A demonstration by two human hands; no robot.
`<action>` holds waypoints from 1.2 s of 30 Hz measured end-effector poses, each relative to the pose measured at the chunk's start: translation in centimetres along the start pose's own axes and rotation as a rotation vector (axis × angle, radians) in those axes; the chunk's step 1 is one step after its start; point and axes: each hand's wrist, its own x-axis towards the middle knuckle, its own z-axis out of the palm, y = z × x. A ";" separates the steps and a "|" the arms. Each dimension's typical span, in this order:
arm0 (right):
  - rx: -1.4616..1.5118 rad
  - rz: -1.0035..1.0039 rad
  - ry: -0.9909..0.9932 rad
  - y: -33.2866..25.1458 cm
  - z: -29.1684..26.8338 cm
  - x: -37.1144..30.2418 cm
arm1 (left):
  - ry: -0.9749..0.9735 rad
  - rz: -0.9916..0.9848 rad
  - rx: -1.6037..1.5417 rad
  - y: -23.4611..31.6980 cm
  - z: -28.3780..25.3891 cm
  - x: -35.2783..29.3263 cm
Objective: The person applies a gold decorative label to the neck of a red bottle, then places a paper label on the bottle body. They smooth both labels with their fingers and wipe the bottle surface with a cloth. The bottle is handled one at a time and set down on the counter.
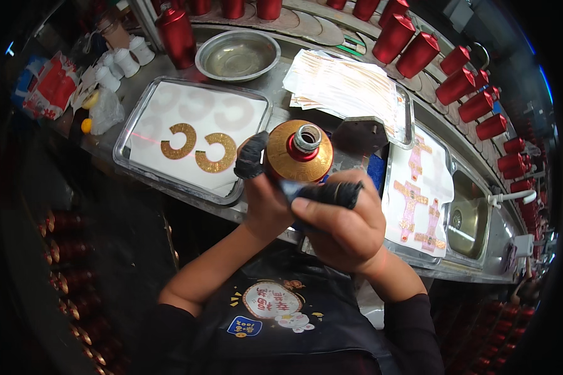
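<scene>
A bottle (298, 164) with a gold patterned shoulder, a red neck and a bare glass mouth stands upright before me, its mouth toward me. My left hand (268, 203) curls round its left side, a black covering on one finger. On the near side of the bottle my right hand (350, 228) is closed, thumb pressed on a short black-wrapped piece (331, 194). A grey-blue end of that piece shows between the hands; its kind is unclear. A tray (124, 142) to the left holds two gold C-shaped labels (216, 153) on white backing.
Behind stand a metal bowl (238, 56) and a stack of label sheets (344, 81). A dark angular block (360, 134) sits right of the bottle. Cross-shaped labels (408, 203) lie farther right, beside a sink (467, 215). Red bottles (394, 37) line a curving conveyor along the back.
</scene>
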 end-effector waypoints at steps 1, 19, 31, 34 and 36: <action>-0.019 0.029 -0.050 0.0 0.0 -0.1 | -0.021 -0.067 -0.062 0.3 -0.2 0.2; 0.402 1.319 0.019 -1.9 -10.5 -11.4 | -0.656 -0.610 -0.189 8.4 3.4 4.0; 0.202 1.155 -0.176 -0.9 -10.0 -13.7 | -0.683 -0.581 0.174 4.9 8.3 3.1; 0.147 1.153 -0.206 -0.4 -9.6 -13.7 | -0.707 -0.454 0.505 5.8 8.4 3.4; 0.171 1.181 -0.213 -0.4 -9.7 -13.5 | -0.713 -0.305 0.557 6.1 8.0 2.7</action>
